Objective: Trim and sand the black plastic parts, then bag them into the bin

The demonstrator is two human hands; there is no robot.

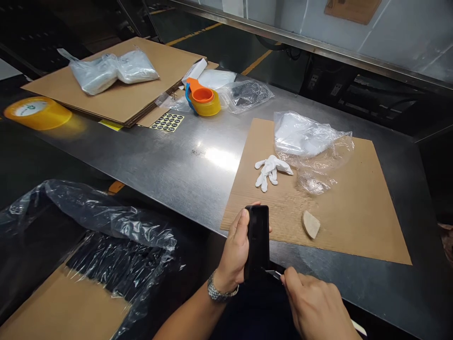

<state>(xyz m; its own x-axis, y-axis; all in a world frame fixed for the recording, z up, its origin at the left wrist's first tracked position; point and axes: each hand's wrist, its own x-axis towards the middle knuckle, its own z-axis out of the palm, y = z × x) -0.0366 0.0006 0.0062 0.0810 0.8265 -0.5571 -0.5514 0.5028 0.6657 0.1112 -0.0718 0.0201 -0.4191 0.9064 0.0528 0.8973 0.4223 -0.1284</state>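
I am viewing a metal bench [166, 163] from afar; landmark is the orange tape dispenser [203, 99] standing on it. Stacked cardboard [129, 100] is lying left of the dispenser, a yellow tape roll [42, 116] farther left. A sticker sheet [167, 122] is lying left and nearer, a clear bag [250, 96] just right. Nearer, rightward, a cardboard sheet [350, 203] is covering steel.

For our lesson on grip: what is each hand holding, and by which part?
The left hand holds a black box-shaped part by its long sides. The right hand grips a bladed tool just behind the blade; the rest is mostly hidden.
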